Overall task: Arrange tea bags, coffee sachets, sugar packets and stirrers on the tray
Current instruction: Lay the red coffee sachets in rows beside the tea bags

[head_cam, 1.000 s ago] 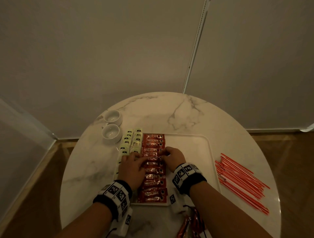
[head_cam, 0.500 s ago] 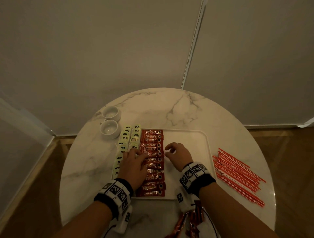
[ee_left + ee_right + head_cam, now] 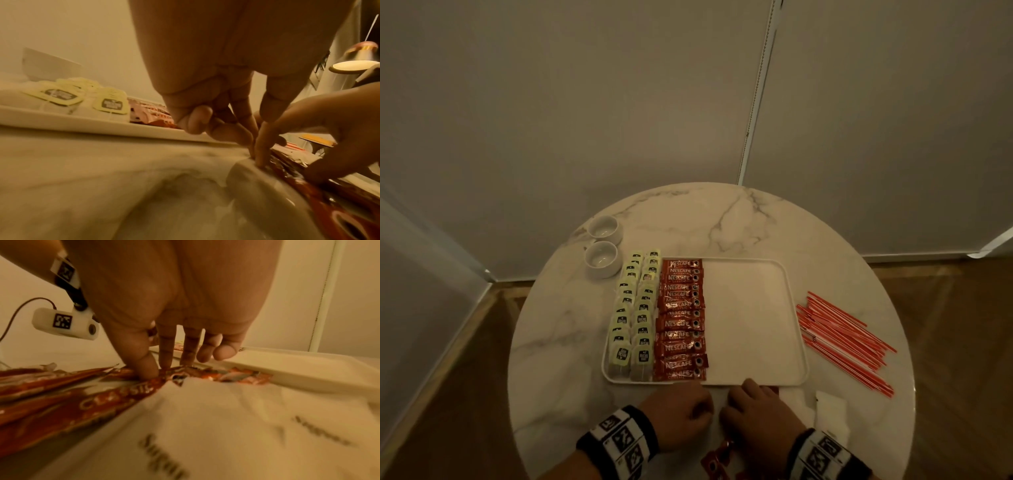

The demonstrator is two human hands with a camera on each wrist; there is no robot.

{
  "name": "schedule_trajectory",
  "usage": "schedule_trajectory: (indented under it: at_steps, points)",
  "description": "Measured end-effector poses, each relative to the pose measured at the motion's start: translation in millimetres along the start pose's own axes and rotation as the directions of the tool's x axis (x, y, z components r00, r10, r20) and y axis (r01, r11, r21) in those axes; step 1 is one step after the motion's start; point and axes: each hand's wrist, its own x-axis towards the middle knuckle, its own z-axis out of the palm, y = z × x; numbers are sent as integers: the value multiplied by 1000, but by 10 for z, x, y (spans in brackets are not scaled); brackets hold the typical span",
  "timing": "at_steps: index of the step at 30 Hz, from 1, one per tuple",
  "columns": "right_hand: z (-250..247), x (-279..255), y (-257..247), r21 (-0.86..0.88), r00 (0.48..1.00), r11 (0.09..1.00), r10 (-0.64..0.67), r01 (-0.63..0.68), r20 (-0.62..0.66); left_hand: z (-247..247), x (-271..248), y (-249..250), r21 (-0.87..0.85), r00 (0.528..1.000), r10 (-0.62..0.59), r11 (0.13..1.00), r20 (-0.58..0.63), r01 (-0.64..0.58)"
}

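The round marble table (image 3: 688, 219), veined grey and glossy, carries a white rounded-rectangle tray (image 3: 753, 318) with a low raised rim. On the tray's left part lie two overlapping columns of pale tea bags (image 3: 633, 318) with yellow-green paper tags, and just beside them one column of red foil coffee sachets (image 3: 681, 318); the rest of the tray is bare. Well right of the tray, thin red-and-white stirrers (image 3: 846, 339) fan out on the marble, and beyond its far left corner stand two small white glazed cups (image 3: 602, 248). Near the tray's front right corner sit white paper sugar packets (image 3: 828, 411), partly cut off in the head view; only the right wrist view shows their blurred "Sugar" print. Both hands are just in front of the tray's near rim. The left hand (image 3: 681, 411) looks like a fist from above; the left wrist view shows its fingers (image 3: 242, 129) curled downward with nothing clearly held. The right hand (image 3: 760, 414) covers loose sachets (image 3: 717, 460) from above; the right wrist view alone shows its thumb (image 3: 144, 366) and fingertips pinching a crinkled sachet (image 3: 179, 378) on the pile. That pile runs out of frame, and the left wrist view is blurred at its lower edge.
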Motion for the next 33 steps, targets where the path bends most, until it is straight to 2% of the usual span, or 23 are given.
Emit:
schedule_trajectory:
  at_steps: [3, 6, 8, 10, 13, 14, 16, 18, 21, 25, 27, 29, 30, 31, 33]
  points:
    - [-18, -44, -38, -48, 997, 998, 41, -44, -70, 40, 10, 88, 40, 998, -19, 999, 59, 17]
    - [-19, -74, -37, -14, 997, 998, 62, -63, -45, 97, 17, 134, 50, 996, -54, 997, 76, 50]
    - [-55, -88, -25, -8, 995, 998, 60, -61, -83, 127, 16, 178, 54, 996, -60, 997, 69, 57]
    - [-148, -101, -36, 49, 987, 994, 101, -95, -128, 125, 10, 206, 19, 997, -66, 998, 31, 66]
    - [-247, -101, 15, 216, 959, 969, 166, -116, -229, 62, 9, 204, -42, 992, -50, 998, -112, 45]
    - [-313, -101, 20, 299, 949, 947, 198, -120, -247, 29, 12, 196, -60, 986, -51, 997, -159, 42]
    - [-428, -106, 48, 498, 946, 858, 256, -127, -201, -57, 7, 191, -135, 971, -80, 990, -226, 50]
    - [-530, -102, 83, 641, 944, 755, 297, -138, -146, -157, 2, 165, -312, 954, -153, 948, -256, 68]
    - [-662, -111, 157, 762, 933, 640, 325, -98, -153, -314, -23, 113, -520, 942, -225, 851, -249, 66]
    - [-758, -84, 214, 904, 920, 424, 371, -47, -126, -468, -29, 130, -696, 941, -264, 716, -210, 46]
    - [-762, -51, 225, 956, 917, 293, 386, -20, -100, -501, -3, 117, -769, 923, -312, 638, -225, 28]
    - [-743, -16, 239, 984, 923, 179, 381, -16, -55, -508, 27, 95, -800, 900, -349, 600, -262, 0]
    - [-732, 7, 241, 987, 927, 155, 374, -32, -29, -506, 41, 83, -797, 884, -365, 603, -294, -16]
    - [-714, 30, 240, 983, 929, 171, 369, -63, -5, -501, 48, 76, -784, 862, -384, 620, -331, -24]
    - [-691, 63, 219, 943, 934, 305, 358, -133, 16, -487, 67, 64, -755, 818, -422, 656, -391, -23]
